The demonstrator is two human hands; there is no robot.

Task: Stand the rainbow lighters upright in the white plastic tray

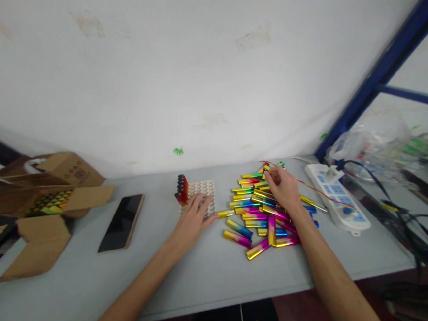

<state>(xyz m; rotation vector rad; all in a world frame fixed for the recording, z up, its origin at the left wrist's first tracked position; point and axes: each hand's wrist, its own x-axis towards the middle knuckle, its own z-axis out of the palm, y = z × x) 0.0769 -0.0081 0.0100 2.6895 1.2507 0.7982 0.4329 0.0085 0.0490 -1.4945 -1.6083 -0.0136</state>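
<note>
Fairly bright overall, with soft, flat light across the wall [208, 82] at twelve o'clock and the table [215, 274] at six. Hard to place the source. Glints sharply off the foil tubes [256, 223] at half past four, with faint, soft-edged shadows around them. Leaves the phone [120, 224] at eight o'clock nearly black, and fades to gloom on the floor [300, 309] at five. Stretches and tilts toward the edges, as with the blue post [394, 56] at two o'clock. Blurs around the plastic bags [368, 148] at three. Too soft to read print on the power strip [335, 195] at half past three.
</note>
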